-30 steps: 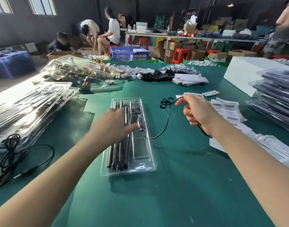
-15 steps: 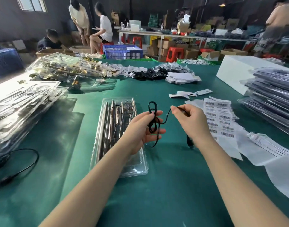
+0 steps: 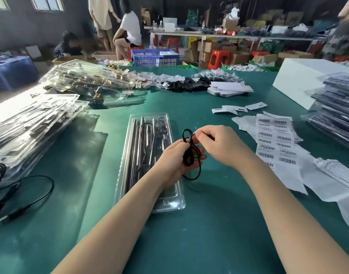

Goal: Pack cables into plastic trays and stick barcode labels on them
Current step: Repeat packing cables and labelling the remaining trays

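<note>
Head view: we see a thin black cable (image 3: 191, 153) coiled in loops over the green table (image 3: 189, 234), held between both hands. Our left hand (image 3: 177, 161) curls its fingers round the coil; our right hand (image 3: 221, 145) pinches its upper loop. Just left lies a clear plastic tray (image 3: 130, 155) of metal rods. To the right, sheets of barcode labels (image 3: 274, 139) lie flat, their print too small to read.
</note>
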Tool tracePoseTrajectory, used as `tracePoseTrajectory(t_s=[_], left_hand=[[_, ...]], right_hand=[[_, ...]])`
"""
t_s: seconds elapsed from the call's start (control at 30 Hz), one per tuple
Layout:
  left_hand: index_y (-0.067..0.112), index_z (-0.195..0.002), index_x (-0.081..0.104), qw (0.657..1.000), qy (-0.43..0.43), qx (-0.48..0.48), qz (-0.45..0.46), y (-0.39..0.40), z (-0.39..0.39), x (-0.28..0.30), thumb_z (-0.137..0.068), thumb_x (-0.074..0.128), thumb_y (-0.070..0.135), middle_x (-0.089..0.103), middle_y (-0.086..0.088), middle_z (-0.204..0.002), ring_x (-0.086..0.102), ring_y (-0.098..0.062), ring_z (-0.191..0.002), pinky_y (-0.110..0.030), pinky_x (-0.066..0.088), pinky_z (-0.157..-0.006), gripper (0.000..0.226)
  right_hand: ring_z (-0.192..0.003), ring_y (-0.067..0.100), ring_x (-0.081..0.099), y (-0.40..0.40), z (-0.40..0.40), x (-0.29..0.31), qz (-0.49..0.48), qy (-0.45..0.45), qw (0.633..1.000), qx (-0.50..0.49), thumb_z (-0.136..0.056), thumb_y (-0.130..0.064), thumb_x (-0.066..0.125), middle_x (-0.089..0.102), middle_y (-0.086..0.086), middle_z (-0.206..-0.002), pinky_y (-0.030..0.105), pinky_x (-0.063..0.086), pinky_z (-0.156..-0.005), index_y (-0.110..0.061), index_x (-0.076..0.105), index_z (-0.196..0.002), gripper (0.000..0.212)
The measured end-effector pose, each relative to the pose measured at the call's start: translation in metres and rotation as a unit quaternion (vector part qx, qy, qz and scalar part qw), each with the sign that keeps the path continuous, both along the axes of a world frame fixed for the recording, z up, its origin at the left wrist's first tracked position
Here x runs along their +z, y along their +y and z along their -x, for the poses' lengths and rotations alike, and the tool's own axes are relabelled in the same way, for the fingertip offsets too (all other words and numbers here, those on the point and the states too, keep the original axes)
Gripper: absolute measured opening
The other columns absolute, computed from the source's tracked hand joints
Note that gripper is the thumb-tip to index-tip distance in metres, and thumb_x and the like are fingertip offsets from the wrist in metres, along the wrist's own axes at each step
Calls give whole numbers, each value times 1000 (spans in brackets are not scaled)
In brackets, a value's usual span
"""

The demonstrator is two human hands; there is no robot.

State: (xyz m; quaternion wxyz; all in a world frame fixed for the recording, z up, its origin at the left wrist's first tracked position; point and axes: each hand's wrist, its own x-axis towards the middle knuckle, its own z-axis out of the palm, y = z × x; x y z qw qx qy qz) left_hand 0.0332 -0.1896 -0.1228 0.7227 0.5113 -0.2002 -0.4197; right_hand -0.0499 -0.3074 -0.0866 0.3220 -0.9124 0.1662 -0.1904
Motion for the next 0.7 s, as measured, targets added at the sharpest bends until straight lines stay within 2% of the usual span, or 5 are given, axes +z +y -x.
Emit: tracePoseTrajectory(t_s=[0.2, 0.37, 0.5, 0.6, 0.7], left_hand=[[19, -94, 55, 995, -81, -50, -20, -1, 3, -4, -100, 43, 43, 43, 5, -58, 44, -13, -49, -25, 46, -55, 28], [17, -87, 52, 992, -93, -83, -2, 3, 3, -4, -100, 44, 38, 41, 8, -55, 44, -11, -48, -22, 44, -52, 27], [17, -85, 57, 990, -111, -87, 1, 2, 4, -5, -101, 47, 33, 54, 6, -65, 53, -11, -57, -23, 50, -61, 25], [17, -84, 53, 999, 1, -15, 40, 2, -2, -4, -100, 48, 29, 54, 7, -62, 53, -9, -54, -23, 51, -57, 20], [15, -86, 53, 990, 109, 43, 77, 2, -11, -4, -99, 50, 25, 51, 4, -61, 51, -11, -53, -23, 50, -55, 16]], right_hand=[[-65, 6, 55, 0, 5, 9, 103, -19, 994, 9, -89, -27, 63, 63, -8, -71, 25, 43, -60, -29, 75, -93, 13], [-53, 7, 51, -12, 11, 5, -110, -50, 992, 26, -80, -24, 73, 60, -4, -65, 15, 44, -50, -31, 52, -96, 27], [-68, 9, 63, -23, 14, -7, -237, 34, 968, 79, -87, -34, 68, 68, -5, -72, 24, 52, -74, -22, 61, -100, 19], [-82, 15, 69, -29, 19, -16, -327, 59, 939, 88, -78, -48, 67, 73, -2, -84, 32, 50, -83, -20, 66, -101, 36], [-72, 15, 67, -35, 21, -20, -344, 31, 936, 65, -87, -37, 64, 70, -1, -81, 28, 52, -73, -23, 72, -95, 18]])
